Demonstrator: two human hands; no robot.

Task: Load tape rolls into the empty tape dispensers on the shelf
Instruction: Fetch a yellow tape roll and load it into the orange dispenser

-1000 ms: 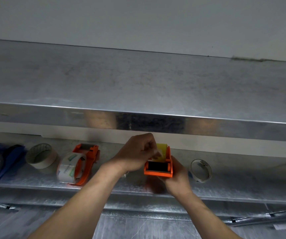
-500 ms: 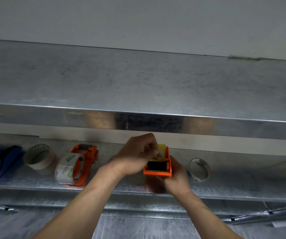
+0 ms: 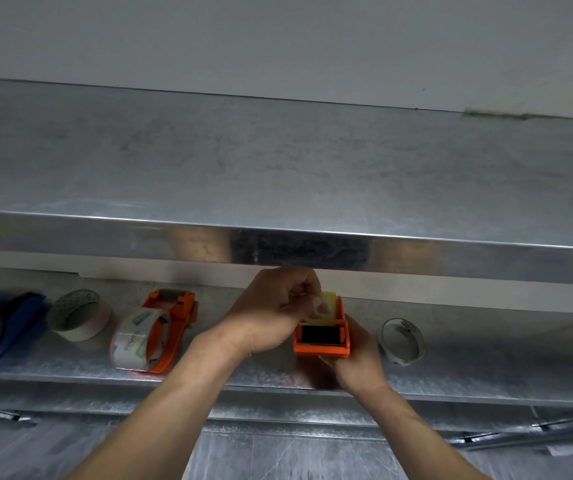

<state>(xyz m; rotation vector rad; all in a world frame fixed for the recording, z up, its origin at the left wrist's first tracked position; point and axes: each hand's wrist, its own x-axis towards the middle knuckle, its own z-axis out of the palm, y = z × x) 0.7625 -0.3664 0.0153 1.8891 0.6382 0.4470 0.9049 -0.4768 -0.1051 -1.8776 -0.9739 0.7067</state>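
Dispenser (image 3: 321,349) is gripped from below in your right hand (image 3: 359,363), over the shelf (image 3: 486,374); your left hand (image 3: 271,317) pinches the tape end (image 3: 318,308) at its top. Pull it flat and centred across the roller (image 3: 318,335), no wrinkles

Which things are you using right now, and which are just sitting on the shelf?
Using: left hand, clear tape end, right hand, held orange dispenser.
Just sitting: loaded orange dispenser, white tape roll, blue dispenser, thin tape ring.
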